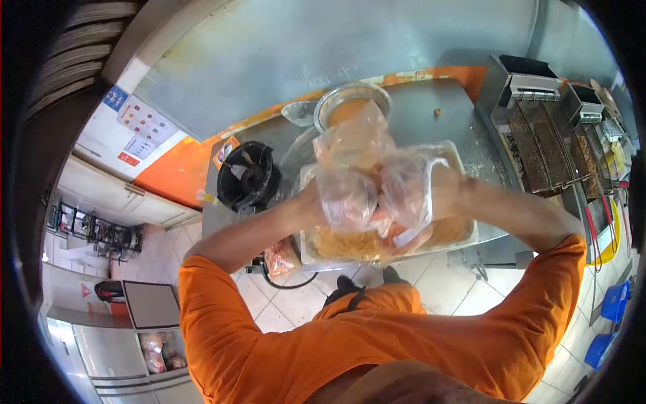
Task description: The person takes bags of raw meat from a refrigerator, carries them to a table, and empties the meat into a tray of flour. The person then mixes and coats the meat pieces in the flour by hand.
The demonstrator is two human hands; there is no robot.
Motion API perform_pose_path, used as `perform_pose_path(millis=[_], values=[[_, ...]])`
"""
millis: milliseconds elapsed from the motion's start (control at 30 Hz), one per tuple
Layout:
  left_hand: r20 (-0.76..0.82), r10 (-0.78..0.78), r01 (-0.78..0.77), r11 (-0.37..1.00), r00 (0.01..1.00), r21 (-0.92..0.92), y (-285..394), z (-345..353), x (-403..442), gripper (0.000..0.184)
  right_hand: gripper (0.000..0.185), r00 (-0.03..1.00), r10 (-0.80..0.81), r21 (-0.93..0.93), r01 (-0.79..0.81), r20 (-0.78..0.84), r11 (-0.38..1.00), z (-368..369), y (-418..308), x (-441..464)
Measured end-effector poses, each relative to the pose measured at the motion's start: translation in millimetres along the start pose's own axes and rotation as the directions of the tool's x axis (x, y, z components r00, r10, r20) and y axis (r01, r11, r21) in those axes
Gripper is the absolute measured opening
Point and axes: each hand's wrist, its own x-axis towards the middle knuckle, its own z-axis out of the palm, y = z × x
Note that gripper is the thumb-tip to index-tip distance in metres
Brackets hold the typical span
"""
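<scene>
Clear plastic covers much of both hands above a white tub (304, 250) of orange-brown powder or crumbs (343, 244). My left hand (346, 198) is closed around the left side of a crumpled clear plastic bag (360, 138). My right hand (407, 202) grips the bag's right side, its fingers partly hidden by the plastic. Between the hands, low down, shows something reddish-pink (383, 225), too unclear to name. Just behind the bag stands a round metal bowl (326, 101) holding orange liquid.
A black gas burner (249, 175) sits on the counter at the left. Beside the tub's lower left hangs or lies a bag of pinkish food (281, 259). Fryers with wire baskets (538, 145) stand at the right. Blue containers (614, 301) are at the far right, near the tiled floor.
</scene>
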Motion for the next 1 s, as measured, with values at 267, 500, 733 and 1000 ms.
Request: perform_pose_path(millis=[267,500,733,1000], values=[[0.630,-0.299,0.222,0.954,0.717,0.200,41,-39,12,0.019,0.029,0.984,-0.039,0.166,0.069,-0.176,0.984,-6,-26,-28],[0.353,-0.062,0.049,0.998,0.934,0.046,26,-47,-6,0.020,0.020,1.000,0.019,0.155,-0.018,-0.003,0.988,7,-20,-43],[0.155,0.057,-0.055,0.998,0.986,-0.018,2,-36,5,0.031,0.013,0.953,0.038,0.125,0.000,-0.300,0.992,47,9,-42],[0.135,-0.072,0.061,0.995,0.988,0.083,-3,-38,15,0.020,0.030,0.881,0.392,0.339,-0.295,-0.266,0.893,54,-27,-16]])
